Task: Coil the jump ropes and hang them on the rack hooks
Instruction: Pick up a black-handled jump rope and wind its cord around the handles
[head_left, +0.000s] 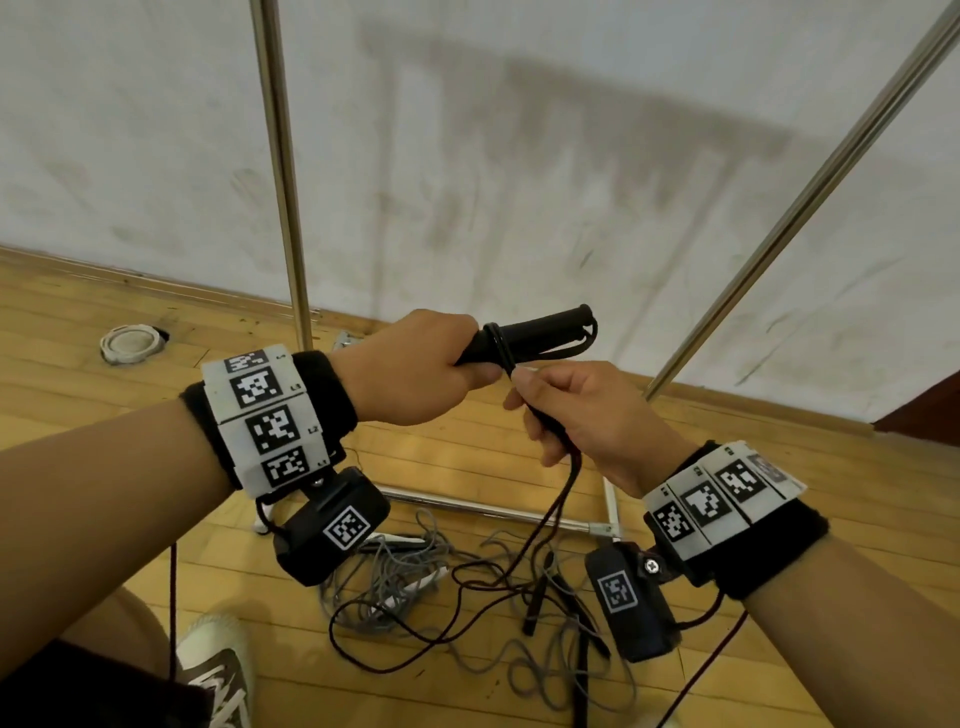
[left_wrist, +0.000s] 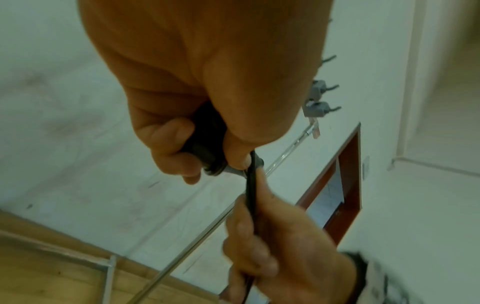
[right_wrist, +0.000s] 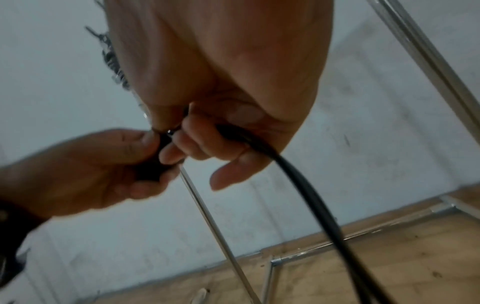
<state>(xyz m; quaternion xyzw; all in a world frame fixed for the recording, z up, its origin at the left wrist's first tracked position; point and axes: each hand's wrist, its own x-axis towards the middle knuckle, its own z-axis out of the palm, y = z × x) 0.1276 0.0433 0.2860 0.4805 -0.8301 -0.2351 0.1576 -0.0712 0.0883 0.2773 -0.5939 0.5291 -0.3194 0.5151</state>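
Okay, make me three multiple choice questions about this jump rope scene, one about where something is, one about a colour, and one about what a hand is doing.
1. Where is the grey rope?
A. lying in a tangle on the wooden floor
B. hung on a hook
C. draped over a wrist

2. What colour is the handle in the left hand?
A. white
B. black
C. red

3. What is the right hand doing?
A. resting flat on the floor
B. hanging idle
C. gripping the dark cord just below the handle

Answers: 1 A, the head view shows it heaped on the floor below the hands. 2 B, the handle is plainly black. 3 C, its fingers curl round the cord, which trails down to the floor.
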